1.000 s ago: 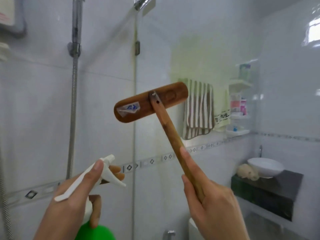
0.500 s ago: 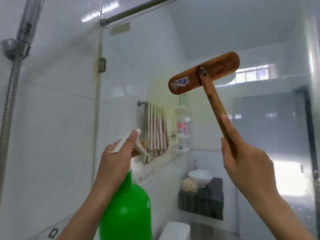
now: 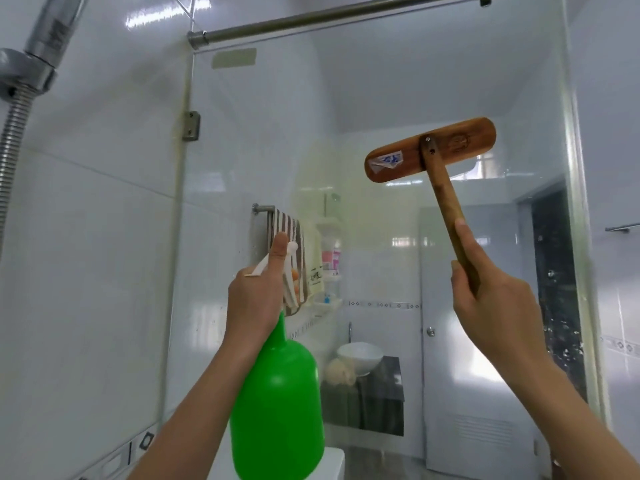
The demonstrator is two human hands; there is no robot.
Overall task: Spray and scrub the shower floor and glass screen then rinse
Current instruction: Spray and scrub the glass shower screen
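The glass screen (image 3: 381,98) stands straight ahead, reaching up to a metal rail. My left hand (image 3: 254,299) grips the white trigger head of a green spray bottle (image 3: 277,410), nozzle pointing at the glass at chest height. My right hand (image 3: 491,303) is closed round the wooden handle of a scrub brush (image 3: 429,150). Its brown wooden head is raised against the upper right of the glass, back side toward me, bristles hidden. The shower floor is out of view.
A shower head and metal hose (image 3: 14,126) hang at the far left on the tiled wall. Through the glass I see a striped towel (image 3: 291,237), corner shelves with bottles (image 3: 330,258), a white basin (image 3: 360,355) on a dark counter, and a white door (image 3: 467,341).
My view has swung right and upward along the glass. The brush has gone from the middle to the upper right, and the spray bottle has risen with the trigger now held up at the glass.
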